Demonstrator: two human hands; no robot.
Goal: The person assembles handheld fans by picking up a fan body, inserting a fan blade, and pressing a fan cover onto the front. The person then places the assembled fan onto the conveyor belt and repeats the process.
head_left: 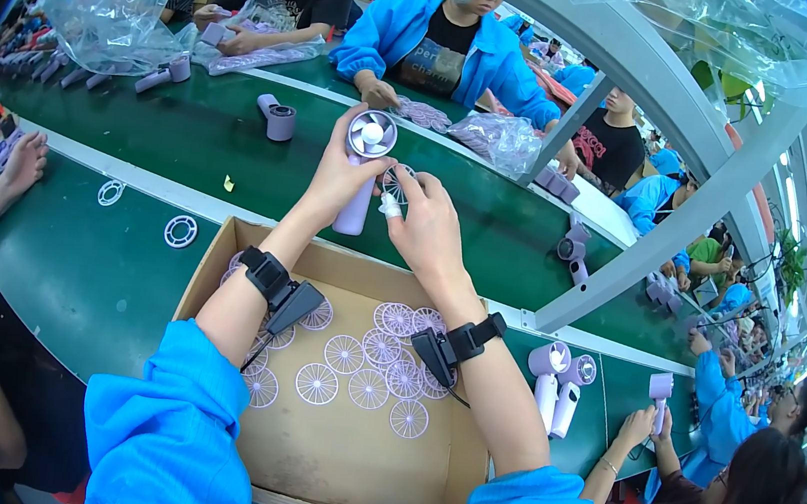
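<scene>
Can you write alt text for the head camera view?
A person's left hand holds a lilac fan and the right hand a spoked grille beside it. Below is a cardboard box of loose grilles; other people work around green worktops.

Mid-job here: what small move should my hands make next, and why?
Probably bring the round lilac spoked plastic disc in the right hand over the lilac plastic handheld fan's round front; the left hand holds the fan, its white hub shows uncovered, and the disc is close beside it.
</scene>
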